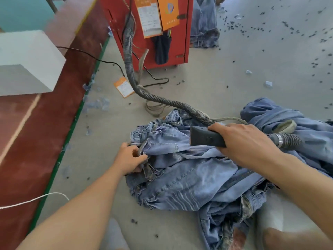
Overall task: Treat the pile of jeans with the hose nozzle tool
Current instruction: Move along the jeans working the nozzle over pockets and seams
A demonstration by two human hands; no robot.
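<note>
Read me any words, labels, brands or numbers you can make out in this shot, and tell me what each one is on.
None can be read.
Orange-and-white tag on the red machine: print too blurred.
Orange card beside it: a logo, text too small.
Orange tag on the floor: print blurred.
Nozzle in the right hand: no marking legible.

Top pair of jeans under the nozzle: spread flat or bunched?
Bunched. The top jeans lie crumpled on the pile, waistband gripped by the left hand; the right hand holds the nozzle.
</note>
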